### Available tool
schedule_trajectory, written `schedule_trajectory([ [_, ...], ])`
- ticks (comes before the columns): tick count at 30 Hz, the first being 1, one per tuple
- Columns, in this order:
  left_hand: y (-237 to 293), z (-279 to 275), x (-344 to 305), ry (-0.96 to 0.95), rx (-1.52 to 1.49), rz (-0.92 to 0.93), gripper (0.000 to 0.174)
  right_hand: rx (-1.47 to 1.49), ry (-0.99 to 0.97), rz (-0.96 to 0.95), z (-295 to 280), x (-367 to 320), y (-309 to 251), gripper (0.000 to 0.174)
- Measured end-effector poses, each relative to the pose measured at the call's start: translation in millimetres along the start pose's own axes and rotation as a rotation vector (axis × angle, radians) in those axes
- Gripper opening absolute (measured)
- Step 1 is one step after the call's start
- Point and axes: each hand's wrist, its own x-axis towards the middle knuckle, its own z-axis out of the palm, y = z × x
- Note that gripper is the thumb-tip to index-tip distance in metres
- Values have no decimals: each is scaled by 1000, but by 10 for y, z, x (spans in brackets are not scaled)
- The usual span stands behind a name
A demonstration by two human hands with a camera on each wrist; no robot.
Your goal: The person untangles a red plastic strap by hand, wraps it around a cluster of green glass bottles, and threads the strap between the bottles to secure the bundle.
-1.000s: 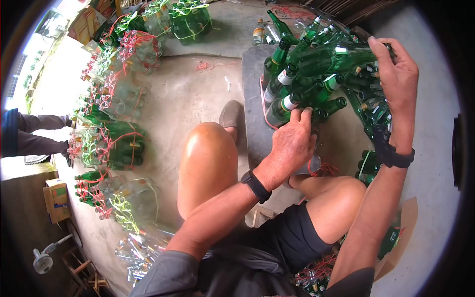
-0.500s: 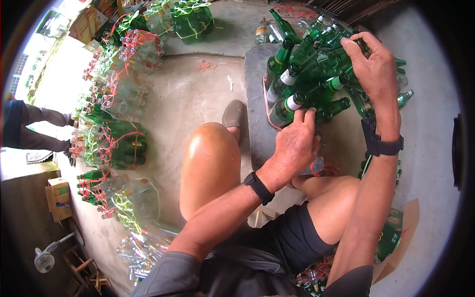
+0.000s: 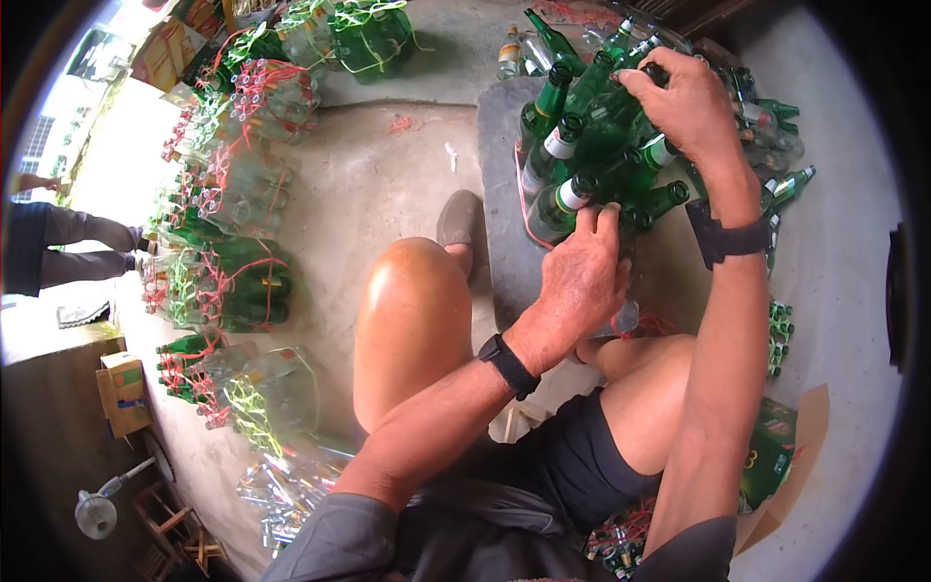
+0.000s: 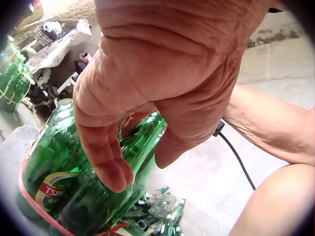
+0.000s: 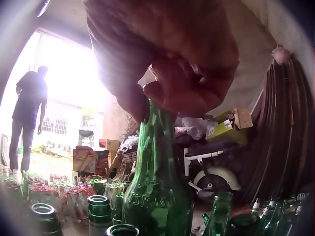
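On a dark grey slab (image 3: 506, 262) stands a cluster of green glass beer bottles (image 3: 558, 206), some with white neck labels, ringed low down by a red plastic string (image 4: 27, 194). My right hand (image 3: 696, 109) pinches the neck of a green beer bottle (image 5: 156, 189), upright at the cluster's far side among other bottle mouths. At the near side my left hand (image 3: 582, 276) has its fingers bent over a green beer bottle (image 4: 142, 142), with the thumb on the other side. The palm and wrist hide part of that bottle in the head view.
Loose bottles (image 3: 790, 184) lie on the floor to the right and behind the slab. Tied bottle bundles (image 3: 238, 281) line the left side. A green carton (image 3: 771, 451) sits near the right knee. Another person (image 5: 27, 113) stands by the bright doorway.
My right hand has moved left with its bottle, which has swung from lying nearly level to upright in the cluster. The left hand has stayed at the near bottles.
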Motion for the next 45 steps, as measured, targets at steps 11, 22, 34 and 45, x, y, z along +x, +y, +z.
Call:
schedule_trajectory([
  [11,4,7,0,8,-19,-1,66,-56,-217,130,325,-10,70,39],
  [22,-6,39,6,26,-27,23,67,-62,-297,119,546,-62,132,44],
  [34,9,41,17,9,-16,-10,67,-126,-306,173,546,-53,52,39],
  [45,-40,75,5,25,-27,10,66,55,-371,240,522,-76,134,48],
])
